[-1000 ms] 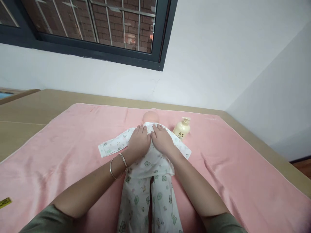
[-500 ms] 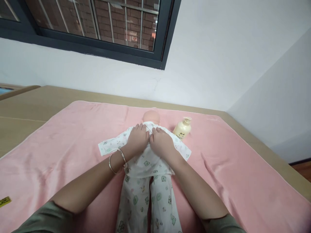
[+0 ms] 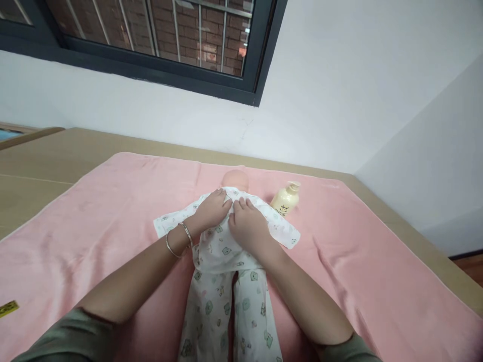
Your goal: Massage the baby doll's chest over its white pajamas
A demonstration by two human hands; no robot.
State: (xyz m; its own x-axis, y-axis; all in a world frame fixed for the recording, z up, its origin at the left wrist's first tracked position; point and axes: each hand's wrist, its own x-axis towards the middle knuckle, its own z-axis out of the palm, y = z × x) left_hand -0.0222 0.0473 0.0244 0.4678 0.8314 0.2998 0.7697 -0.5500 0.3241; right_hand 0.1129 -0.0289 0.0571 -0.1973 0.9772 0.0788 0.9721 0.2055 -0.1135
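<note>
A doll lies on its back, its bare round head [image 3: 235,179] farthest from me. It wears a white long-sleeved shirt [image 3: 222,251] and matching trousers [image 3: 251,311], both printed with small green animals. My left hand [image 3: 212,207] rests on the left side of the shirt's chest, just below the collar, fingers stretched over the cloth. Beside it, my right hand [image 3: 249,223] lies on the right side of the chest with its fingers extended. The thumbs are close together near the middle. Part of the shirt front is hidden under both hands.
A pale yellow pump bottle [image 3: 286,199] stands right of the doll's head. Under everything spreads a pink blanket [image 3: 113,211] with some wrinkles, on a tan surface [image 3: 98,141]. A yellow label [image 3: 8,308] lies at the left edge. Behind are a white wall and a dark-framed window [image 3: 256,80].
My right hand has slid slightly down the chest toward me, and its thumb now sits lower. My left hand stays near the collar, its wrist a little farther left. The view has shifted slightly.
</note>
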